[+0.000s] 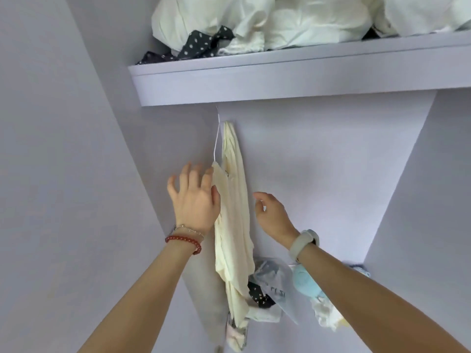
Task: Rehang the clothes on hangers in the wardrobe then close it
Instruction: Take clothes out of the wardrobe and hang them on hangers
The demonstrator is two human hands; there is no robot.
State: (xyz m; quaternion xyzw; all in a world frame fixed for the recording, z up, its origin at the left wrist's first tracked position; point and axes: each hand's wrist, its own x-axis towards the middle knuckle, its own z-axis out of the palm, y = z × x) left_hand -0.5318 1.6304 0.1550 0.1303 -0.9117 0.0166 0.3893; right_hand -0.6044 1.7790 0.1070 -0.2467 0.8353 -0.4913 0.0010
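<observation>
Cream garment (233,212) hangs on a white hanger (216,138) hooked under the front edge of the shelf (280,80), near its left end. Left hand (195,200): fingers spread, released, touching the garment's left edge. Right hand (274,216): loosely curled, holding nothing, just beside the garment. Suggest steadying the hanger, squaring the shoulders, checking the hook seats fully. More clothes (265,294) sit below, probably still to hang.

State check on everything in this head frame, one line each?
Cream fabric garment: hanging on a thin white hanger under the shelf.
Left hand: fingers spread, touching the garment's edge.
Right hand: loosely curled, empty, apart from the garment.
Lilac shelf: piled with crumpled white bedding.
</observation>
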